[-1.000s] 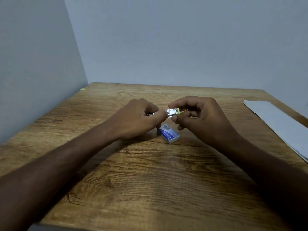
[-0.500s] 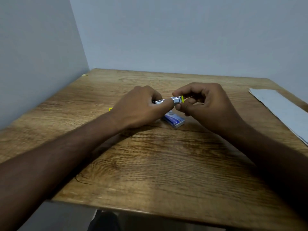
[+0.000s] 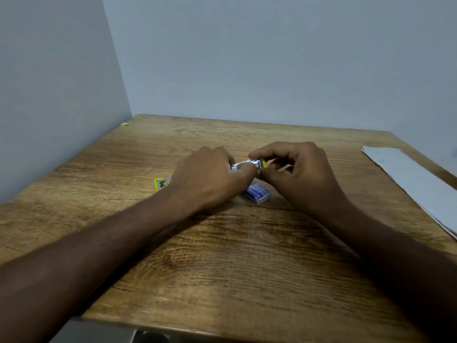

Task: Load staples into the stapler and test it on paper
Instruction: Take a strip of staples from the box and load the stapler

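A small yellow and silver stapler (image 3: 249,164) is held just above the middle of the wooden table (image 3: 222,268). My left hand (image 3: 210,177) grips its body; the stapler's yellow rear end (image 3: 160,183) pokes out left of my wrist. My right hand (image 3: 301,172) pinches the silver metal front end with thumb and forefinger. Whether staples are in the magazine is hidden by my fingers. A blue and white staple box (image 3: 257,193) lies on the table right below my hands. White paper (image 3: 415,184) lies along the table's right edge.
Grey walls close the table off at the left and back. A tiny yellowish scrap (image 3: 125,124) lies at the far left corner. The table's near edge (image 3: 173,328) runs below my forearms.
The view has tilted so the table sits lower in the frame and its near edge shows. My hands stay together on the stapler, and its yellow rear end has come into sight.
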